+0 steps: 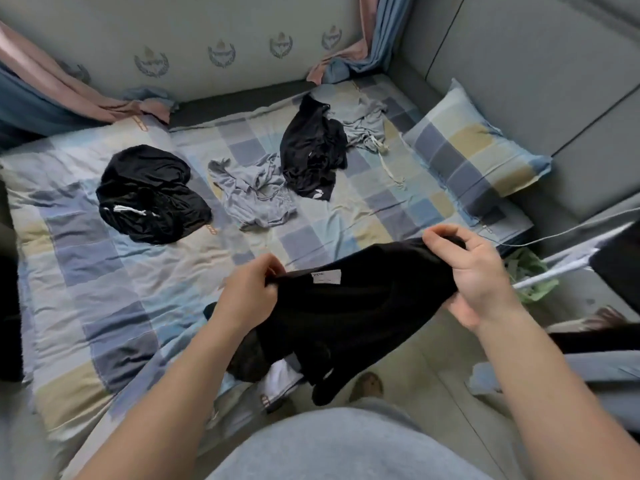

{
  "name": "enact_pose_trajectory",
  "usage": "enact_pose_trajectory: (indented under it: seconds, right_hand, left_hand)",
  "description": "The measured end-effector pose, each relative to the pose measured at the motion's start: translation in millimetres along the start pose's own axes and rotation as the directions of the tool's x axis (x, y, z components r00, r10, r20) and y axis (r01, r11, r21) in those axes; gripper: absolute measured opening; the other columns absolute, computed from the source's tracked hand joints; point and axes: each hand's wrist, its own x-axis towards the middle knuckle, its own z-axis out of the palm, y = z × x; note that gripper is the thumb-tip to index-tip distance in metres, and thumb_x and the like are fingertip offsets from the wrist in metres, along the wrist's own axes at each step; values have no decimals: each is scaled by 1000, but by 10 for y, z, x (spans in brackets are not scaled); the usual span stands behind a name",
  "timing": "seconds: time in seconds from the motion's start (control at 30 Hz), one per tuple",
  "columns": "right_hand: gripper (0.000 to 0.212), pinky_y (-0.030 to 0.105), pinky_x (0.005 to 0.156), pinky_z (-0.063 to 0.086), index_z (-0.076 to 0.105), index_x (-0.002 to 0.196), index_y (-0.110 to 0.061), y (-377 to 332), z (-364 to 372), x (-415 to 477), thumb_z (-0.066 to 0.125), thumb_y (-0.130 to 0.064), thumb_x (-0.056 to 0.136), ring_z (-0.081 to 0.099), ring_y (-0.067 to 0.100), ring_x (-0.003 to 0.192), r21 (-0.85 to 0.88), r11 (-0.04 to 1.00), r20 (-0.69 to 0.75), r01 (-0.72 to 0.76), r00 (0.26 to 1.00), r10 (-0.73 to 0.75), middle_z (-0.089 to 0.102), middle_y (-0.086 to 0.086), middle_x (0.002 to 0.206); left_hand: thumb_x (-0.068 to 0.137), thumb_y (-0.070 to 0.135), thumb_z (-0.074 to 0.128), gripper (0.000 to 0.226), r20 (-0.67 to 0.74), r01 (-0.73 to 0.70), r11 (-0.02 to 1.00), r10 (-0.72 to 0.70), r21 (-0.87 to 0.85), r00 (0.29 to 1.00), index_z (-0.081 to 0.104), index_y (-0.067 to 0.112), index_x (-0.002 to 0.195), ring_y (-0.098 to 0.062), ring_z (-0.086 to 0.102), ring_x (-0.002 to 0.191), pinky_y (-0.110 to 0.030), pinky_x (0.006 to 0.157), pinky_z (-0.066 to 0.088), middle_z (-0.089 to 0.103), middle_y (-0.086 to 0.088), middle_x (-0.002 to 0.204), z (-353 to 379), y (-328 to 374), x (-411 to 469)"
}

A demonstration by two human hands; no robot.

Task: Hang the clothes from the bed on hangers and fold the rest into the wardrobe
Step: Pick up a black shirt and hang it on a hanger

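Head view: both hands are on one black soft-fabric garment [363, 306], held above the near edge of the bed with the blue, grey and yellow checked sheet [104, 289].

- Left hand [252, 292]: fingers pinch the garment's top edge at its left end.
- Right hand [474, 275]: fingers and thumb curl round the bunched edge at its right end, higher and farther out than the left.
- Long axis: the held edge runs from lower left to upper right between the hands. The rest hangs toward the person, over the bed edge.
- A small white sewn-in label [326, 276] faces up just beside the left hand, so this is probably the neck or waist edge, inner side showing.

Still on the sheet, well beyond the hands:
- crumpled black shorts with a white drawstring [152, 195]
- rumpled grey garment [256, 195], nearest, ahead of the left hand
- black garment with a small white logo [311, 154], touching a grey corded garment [363, 123]

Containers: no wardrobe is in view and I can make out no hanger.

Judgement: early in the task. Next, level and spread the held edge.
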Motion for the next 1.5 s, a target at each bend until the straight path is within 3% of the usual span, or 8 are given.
enact_pose_trajectory:
  seconds: [0.27,0.43,0.63,0.8,1.0,1.2,1.33,1.5]
  right_hand:
    - [16,32,63,58,69,77,-22,-26,-1398,-480,70,-13,91,69,18,70,140,989,-487,36,873,37,71,5,78]
    - [15,45,93,51,73,76,-25,180,-2477,-936,71,-22,90,63,27,110,152,988,-703,19,705,95,72,10,110]
    - [16,35,83,53,75,84,-21,506,-3789,-1656,64,-15,95,67,17,91,54,999,-824,-5,564,48,74,-1,90]
    - [14,20,58,52,70,93,-11,597,-4850,-2228,59,-4,97,62,10,65,-68,997,-871,-25,488,-47,70,-6,68]
    - [22,23,73,50,69,89,-26,477,-5856,-2984,64,-5,93,69,4,76,-237,965,-891,-114,421,-170,73,-9,77]
    - [16,17,75,45,68,88,-24,-20,-6464,-3660,69,-8,90,63,-2,74,-256,966,-944,-40,226,-241,70,-6,84]
    - [15,1,75,41,68,98,-24,-455,-6709,-4158,65,-9,95,62,-16,83,-366,930,-928,-46,94,-361,69,-18,94]
    - [27,11,92,40,60,110,-36,-1010,-7071,-4779,65,-15,95,59,-1,109,-463,873,-871,-156,-102,-480,65,-12,117]
  left_hand:
    - [93,4,62,36,406,-46,987,105,-152,908,65,34,74,-9,54,62,-24,56,39,65,13,63,911,750,149]
    - [90,33,55,22,570,93,930,136,-356,811,75,42,85,-15,73,78,-37,80,54,76,2,84,1434,1791,-127]
    - [87,34,54,24,638,141,883,204,-448,743,76,40,82,-14,74,78,-39,79,59,76,7,81,2335,3058,-767]
    - [97,22,50,48,712,128,862,310,-490,630,72,54,68,-6,73,67,-20,52,55,75,12,71,3147,4068,-1340]
    - [83,31,53,25,768,25,893,372,-450,522,78,31,82,-24,76,81,-38,73,61,77,-7,85,4068,5219,-1922]
    - [90,23,53,28,767,-162,841,538,-516,350,71,24,69,-1,62,60,-12,51,46,60,18,50,4762,6179,-2656]
    - [84,27,52,21,807,-209,804,583,-556,94,58,27,64,-15,50,63,-27,60,38,51,7,61,5102,6853,-3111]
    - [90,17,45,21,717,-204,688,666,-697,-204,38,8,73,-22,30,63,-41,60,23,30,-8,70,5503,7784,-3683]
